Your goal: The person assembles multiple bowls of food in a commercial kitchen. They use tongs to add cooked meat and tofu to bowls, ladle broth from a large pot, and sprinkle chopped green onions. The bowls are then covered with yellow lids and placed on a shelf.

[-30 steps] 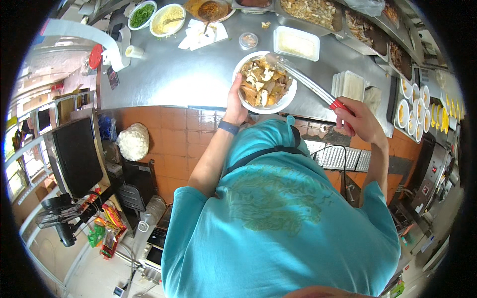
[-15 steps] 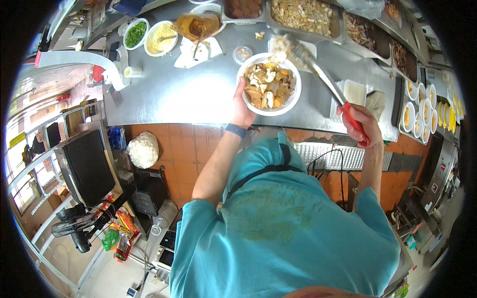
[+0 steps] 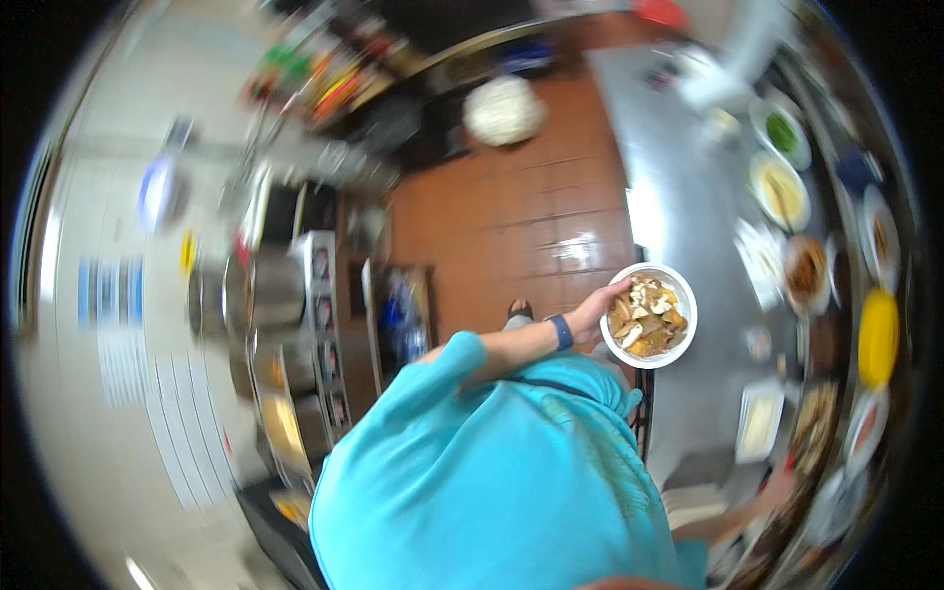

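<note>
My left hand (image 3: 592, 313) pinches a round white bowl (image 3: 691, 317) of brown-and-white chopped food, thumb over rim, other fingers mostly hidden; bowl's at grey steel counter (image 3: 688, 216) edge. My right hand (image 3: 780, 486), blurred, near white rectangular container (image 3: 752, 457); can't tell if fingers are spread. Farther: white rounded bundle (image 3: 503, 110), orange-brown tiled floor (image 3: 492, 206).

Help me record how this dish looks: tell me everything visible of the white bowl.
The white bowl is round, with a smooth rim; its material is uncertain, perhaps plastic. It holds chunky brown and orange food topped with pale pieces. It sits roughly upright in the left hand, which grips its left side, and overlaps the metal counter's edge in view.
</note>
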`<state>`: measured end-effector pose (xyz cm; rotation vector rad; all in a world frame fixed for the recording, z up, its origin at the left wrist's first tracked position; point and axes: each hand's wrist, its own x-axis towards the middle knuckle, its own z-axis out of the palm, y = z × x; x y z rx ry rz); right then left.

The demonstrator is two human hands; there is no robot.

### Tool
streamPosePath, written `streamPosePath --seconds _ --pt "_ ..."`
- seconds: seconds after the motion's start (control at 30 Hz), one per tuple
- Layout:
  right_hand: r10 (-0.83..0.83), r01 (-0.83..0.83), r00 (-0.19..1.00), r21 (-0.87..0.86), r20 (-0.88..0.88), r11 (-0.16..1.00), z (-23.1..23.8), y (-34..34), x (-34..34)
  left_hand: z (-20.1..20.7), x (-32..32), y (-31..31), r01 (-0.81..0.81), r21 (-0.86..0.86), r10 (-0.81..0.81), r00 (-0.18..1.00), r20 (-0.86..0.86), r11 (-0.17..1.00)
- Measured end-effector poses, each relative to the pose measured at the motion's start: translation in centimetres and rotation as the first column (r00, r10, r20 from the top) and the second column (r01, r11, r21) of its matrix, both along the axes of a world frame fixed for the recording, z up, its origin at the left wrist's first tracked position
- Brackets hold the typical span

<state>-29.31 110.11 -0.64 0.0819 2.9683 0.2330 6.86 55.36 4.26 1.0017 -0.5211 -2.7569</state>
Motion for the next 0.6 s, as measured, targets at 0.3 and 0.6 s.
streamPosePath --seconds 0.3,0.6 --pt "0.734 -0.655 0.663 -0.587 -0.146 0.476 7.9 -43.6 17.2 -1.0 27.1 -6.2 -0.739 0.007 0.736 0.671 -0.087 0.674" --pt "0.731 -0.118 -0.502 -0.801 -0.462 -0.587 18.6 -88.0 72.0 4.2 52.8 -7.4 -0.981 -0.180 0.995 0.082 -0.059 0.070"
